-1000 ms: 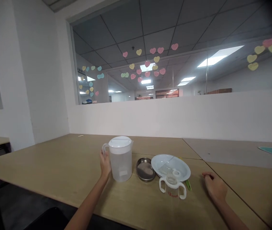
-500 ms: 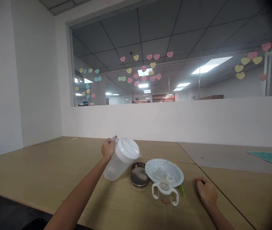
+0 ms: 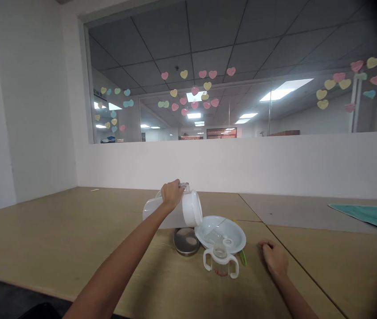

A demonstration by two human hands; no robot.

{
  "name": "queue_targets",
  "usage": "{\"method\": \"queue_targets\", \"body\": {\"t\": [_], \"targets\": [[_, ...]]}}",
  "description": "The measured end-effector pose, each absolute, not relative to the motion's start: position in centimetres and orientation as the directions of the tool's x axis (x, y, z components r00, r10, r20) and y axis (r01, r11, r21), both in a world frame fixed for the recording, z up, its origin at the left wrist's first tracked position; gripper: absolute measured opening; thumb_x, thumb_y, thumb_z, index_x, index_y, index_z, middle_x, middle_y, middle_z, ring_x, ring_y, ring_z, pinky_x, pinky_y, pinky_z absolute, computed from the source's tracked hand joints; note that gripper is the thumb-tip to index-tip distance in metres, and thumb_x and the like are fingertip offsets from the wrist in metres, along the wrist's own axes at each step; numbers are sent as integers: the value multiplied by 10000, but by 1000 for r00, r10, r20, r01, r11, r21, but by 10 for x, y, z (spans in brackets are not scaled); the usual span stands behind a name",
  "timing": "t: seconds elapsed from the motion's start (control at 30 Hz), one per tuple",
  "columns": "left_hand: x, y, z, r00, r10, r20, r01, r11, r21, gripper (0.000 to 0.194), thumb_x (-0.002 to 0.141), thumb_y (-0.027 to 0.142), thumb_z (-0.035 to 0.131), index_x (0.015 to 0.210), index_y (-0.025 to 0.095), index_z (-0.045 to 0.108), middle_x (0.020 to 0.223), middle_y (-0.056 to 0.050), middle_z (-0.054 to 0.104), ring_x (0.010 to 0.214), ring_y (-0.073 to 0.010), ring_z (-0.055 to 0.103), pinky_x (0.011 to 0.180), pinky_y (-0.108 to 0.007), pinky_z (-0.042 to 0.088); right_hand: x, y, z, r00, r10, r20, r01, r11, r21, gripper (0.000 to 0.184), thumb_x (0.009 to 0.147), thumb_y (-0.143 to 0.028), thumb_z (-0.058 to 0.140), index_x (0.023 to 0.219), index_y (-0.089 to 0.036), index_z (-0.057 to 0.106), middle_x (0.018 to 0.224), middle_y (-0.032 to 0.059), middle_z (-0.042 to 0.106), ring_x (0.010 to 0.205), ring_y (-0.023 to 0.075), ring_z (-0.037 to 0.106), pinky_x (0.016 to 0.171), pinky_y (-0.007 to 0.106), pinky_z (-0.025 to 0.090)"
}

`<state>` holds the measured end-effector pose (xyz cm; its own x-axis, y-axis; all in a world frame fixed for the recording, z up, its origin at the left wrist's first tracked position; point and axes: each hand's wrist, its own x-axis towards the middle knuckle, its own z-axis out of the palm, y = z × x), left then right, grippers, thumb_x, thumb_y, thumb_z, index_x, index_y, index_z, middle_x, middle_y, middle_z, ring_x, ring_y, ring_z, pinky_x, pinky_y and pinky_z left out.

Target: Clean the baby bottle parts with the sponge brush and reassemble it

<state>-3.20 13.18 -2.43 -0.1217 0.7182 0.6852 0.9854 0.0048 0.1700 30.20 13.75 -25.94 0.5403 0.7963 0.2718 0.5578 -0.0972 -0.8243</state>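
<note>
My left hand (image 3: 171,194) is closed round the handle of a translucent white plastic pitcher (image 3: 168,215), which is tipped almost onto its side with its lidded end to the right. Below the pitcher lies a round metal dish (image 3: 186,244), partly hidden by it. Beside the dish sits a pale blue bowl (image 3: 237,234) holding a clear piece and a small white ring. In front of the bowl stands a clear baby bottle (image 3: 221,262), its top uncovered, with two white handles. My right hand (image 3: 275,259) rests on the table to the right, fingers curled, holding nothing visible.
A green utensil (image 3: 243,258) pokes out from under the bowl's right side. On the far right of the table (image 3: 108,235) lies a teal cloth (image 3: 371,217). A white wall (image 3: 188,166) with a window above borders the table's back edge.
My left hand has lifted the pitcher from upright, tilted it rightward and brought it over the metal dish. The view has shifted a little to the right. My right hand stays curled on the table.
</note>
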Motion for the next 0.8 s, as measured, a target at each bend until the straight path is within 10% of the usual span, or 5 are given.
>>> {"method": "queue_targets", "body": {"t": [0.4,0.8], "targets": [[-25,114,-21,51,723,689,998,-64,-6,274,869,371,425,786,195,617,770,-70,695,755,-221,632,656,-294,348,300,130,-260,547,786,289,550,-77,-832,332,648,-225,384,744,-170,698,868,77,699,789,224,603,636,274,392],[-31,118,-23,-39,700,713,995,-37,91,295,870,400,419,776,205,620,755,-65,697,751,-220,627,736,-313,351,305,134,-268,511,804,304,578,-59,-814,345,650,-252,372,759,-187,692,854,64,696,786,225,601,631,279,394]]}}
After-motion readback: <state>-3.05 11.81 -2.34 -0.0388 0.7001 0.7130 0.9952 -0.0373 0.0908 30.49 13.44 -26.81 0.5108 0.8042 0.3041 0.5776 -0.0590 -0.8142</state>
